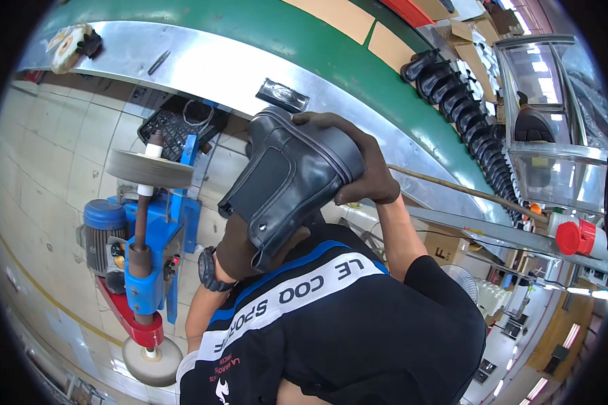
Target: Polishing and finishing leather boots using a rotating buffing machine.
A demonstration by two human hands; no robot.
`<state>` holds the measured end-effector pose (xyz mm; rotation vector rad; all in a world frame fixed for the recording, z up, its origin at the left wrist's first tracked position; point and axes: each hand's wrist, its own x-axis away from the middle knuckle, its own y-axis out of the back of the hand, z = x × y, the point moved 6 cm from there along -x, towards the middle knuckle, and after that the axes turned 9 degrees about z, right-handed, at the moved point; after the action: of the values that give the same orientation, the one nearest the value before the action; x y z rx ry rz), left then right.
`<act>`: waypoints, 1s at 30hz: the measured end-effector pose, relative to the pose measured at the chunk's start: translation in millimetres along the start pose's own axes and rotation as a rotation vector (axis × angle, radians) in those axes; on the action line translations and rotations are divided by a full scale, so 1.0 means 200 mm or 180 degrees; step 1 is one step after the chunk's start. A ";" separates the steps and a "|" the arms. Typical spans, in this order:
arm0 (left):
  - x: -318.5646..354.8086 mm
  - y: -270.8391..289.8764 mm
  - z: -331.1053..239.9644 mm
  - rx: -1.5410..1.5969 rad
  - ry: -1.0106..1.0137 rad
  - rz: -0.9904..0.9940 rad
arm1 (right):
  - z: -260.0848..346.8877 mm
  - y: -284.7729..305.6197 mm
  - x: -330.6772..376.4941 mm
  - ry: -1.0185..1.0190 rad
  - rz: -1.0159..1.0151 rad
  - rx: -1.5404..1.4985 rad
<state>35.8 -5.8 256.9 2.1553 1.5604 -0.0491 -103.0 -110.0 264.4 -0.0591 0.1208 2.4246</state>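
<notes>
Both gloved hands clamp a black leather boot [294, 182], right hand [358, 162] on its upper end, left hand [240, 253] beneath, long axis slanting toward the blue buffing machine [145, 236].

Single view: head-worn fisheye, left unit of a side-by-side pair, no second picture to compare overlap. Looks steeply down the wearer's own torso, black shirt [358, 324] filling the lower centre at very close range. Both gloved hands and the black boot [290, 182] sit near mid-frame, close to the lens. Blue buffing machine [145, 236] lies left, further off. Green conveyor edge [358, 81] bends across the top; dark rim vignettes all corners
</notes>
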 end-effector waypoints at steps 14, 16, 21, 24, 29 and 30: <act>-0.21 0.11 0.09 -0.0460 0.0421 0.0058 | -0.07 0.19 -0.34 -0.0420 -0.0484 -0.0941; -0.28 0.13 0.11 -0.0980 0.0079 -0.0075 | -0.04 0.27 -0.43 0.0248 -0.0480 0.0025; -0.38 0.13 0.25 -0.1088 0.0516 -0.0076 | -0.39 0.49 -0.55 -0.0586 -0.0619 -0.1932; -0.48 0.15 0.35 -0.0909 0.0656 -0.0533 | -0.51 0.66 -0.61 -0.0208 -0.1069 -0.1805; -0.35 0.15 0.80 0.2727 0.1269 -0.1568 | -0.75 0.63 -0.58 0.0069 0.0187 -0.1163; -0.44 0.13 0.81 0.2630 0.1299 -0.1387 | -0.79 0.62 -0.56 0.0036 -0.0084 -0.0853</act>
<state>66.9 -153.1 149.3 2.4426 2.5713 -0.5022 -98.4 -291.7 124.9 -0.1939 -0.1992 2.3998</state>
